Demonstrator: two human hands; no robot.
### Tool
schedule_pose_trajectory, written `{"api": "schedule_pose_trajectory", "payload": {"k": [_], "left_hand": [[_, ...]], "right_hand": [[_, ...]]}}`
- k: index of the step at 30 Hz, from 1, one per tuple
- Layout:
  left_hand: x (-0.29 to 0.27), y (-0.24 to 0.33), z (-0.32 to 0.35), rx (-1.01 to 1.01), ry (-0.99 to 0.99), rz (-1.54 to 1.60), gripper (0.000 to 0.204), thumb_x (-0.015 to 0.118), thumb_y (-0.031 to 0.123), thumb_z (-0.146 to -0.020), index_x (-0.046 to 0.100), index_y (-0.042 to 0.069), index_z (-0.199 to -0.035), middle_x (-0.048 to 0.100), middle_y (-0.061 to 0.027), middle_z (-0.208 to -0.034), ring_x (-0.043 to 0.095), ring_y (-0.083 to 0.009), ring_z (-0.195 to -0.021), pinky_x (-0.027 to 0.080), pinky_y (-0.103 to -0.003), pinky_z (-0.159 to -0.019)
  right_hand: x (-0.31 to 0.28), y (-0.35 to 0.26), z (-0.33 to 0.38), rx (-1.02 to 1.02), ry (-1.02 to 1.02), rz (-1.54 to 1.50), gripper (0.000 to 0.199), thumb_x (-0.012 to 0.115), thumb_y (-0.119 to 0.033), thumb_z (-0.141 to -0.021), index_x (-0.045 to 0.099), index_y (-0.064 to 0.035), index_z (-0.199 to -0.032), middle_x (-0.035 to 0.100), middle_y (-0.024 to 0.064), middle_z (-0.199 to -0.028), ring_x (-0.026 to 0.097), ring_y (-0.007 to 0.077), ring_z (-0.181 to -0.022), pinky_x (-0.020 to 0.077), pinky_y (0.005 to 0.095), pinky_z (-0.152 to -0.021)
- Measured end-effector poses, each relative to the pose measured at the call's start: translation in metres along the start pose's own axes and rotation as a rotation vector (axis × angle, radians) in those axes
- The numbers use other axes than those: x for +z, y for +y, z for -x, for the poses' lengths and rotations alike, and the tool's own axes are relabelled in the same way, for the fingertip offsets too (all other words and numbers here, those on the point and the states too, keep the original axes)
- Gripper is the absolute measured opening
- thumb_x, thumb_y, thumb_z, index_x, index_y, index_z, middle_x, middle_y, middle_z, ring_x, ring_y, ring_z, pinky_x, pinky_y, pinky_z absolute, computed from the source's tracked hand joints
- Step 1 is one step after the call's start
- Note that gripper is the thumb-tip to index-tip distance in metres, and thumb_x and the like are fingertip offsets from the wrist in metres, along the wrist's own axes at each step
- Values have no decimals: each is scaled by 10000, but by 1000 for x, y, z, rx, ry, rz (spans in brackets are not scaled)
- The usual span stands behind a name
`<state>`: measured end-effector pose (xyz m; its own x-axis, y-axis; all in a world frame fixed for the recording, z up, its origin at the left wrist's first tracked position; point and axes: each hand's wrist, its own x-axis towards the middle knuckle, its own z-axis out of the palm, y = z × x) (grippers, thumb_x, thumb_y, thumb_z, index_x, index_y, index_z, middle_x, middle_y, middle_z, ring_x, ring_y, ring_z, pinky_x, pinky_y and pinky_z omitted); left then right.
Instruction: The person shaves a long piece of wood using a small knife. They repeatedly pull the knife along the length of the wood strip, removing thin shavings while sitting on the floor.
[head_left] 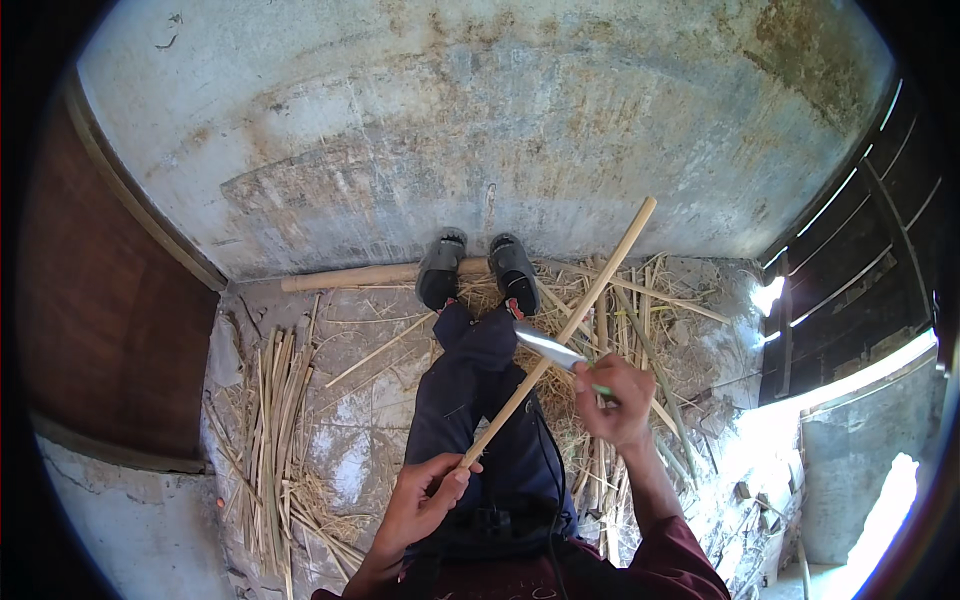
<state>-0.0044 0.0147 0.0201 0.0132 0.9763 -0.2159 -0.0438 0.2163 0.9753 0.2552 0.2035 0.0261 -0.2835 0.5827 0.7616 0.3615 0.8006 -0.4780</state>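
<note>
My left hand (422, 497) is closed round the lower end of a long, pale wooden stick (605, 277). The stick slants up and to the right across my dark trousers, its far end in front of the wall. In my right hand (617, 398) is a knife (548, 346) with a broad, shiny blade and a green handle, mostly hidden by my fingers. The blade points up and left and crosses the stick near its middle. Whether its edge touches the wood I cannot tell.
A bundle of split sticks (272, 430) lies on the floor at left. More sticks and shavings (665, 340) are strewn at right. A thick pole (345, 277) rests along the stained wall (480, 130), beside my dark shoes (440, 270). A brown panel (120, 290) stands at left.
</note>
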Motion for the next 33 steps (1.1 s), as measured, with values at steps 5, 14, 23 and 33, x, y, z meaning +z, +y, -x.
{"api": "schedule_pose_trajectory", "payload": {"k": [5, 14, 23, 33], "left_hand": [[-5, 1, 4, -8, -13, -91, 264, 616, 204, -1141, 717, -30, -1210, 549, 52, -748, 460, -17, -642, 367, -215, -575], [-1, 2, -2, -11, 14, -121, 195, 653, 161, -1112, 732, 4, -1197, 583, 71, -763, 463, 4, -641, 347, -199, -576], [0, 10, -2, 42, 32, -173, 160, 668, 131, -1093, 740, 10, -1171, 569, 84, -722, 446, 12, -616, 294, -211, -553], [-11, -7, 7, 15, 49, -120, 136, 737, 76, -1050, 752, -6, -1159, 657, 66, -764, 397, 22, -619, 258, -226, -543]], "right_hand": [[-26, 35, -7, 111, 97, 81, 81, 767, -9, -891, 710, -66, -887, 633, 74, -670, 606, 173, -513, 451, 325, -472], [-2, -11, -1, -91, -124, 13, 129, 820, -50, -824, 739, -104, -908, 617, 24, -700, 570, 180, -499, 433, 346, -444], [-9, 4, -9, -124, -29, 65, 150, 827, -51, -800, 750, -109, -915, 609, 26, -701, 554, 180, -481, 415, 339, -433], [-31, 54, -19, -22, 133, 89, 80, 782, -11, -874, 719, -53, -847, 655, 81, -702, 596, 163, -527, 435, 331, -486]]}}
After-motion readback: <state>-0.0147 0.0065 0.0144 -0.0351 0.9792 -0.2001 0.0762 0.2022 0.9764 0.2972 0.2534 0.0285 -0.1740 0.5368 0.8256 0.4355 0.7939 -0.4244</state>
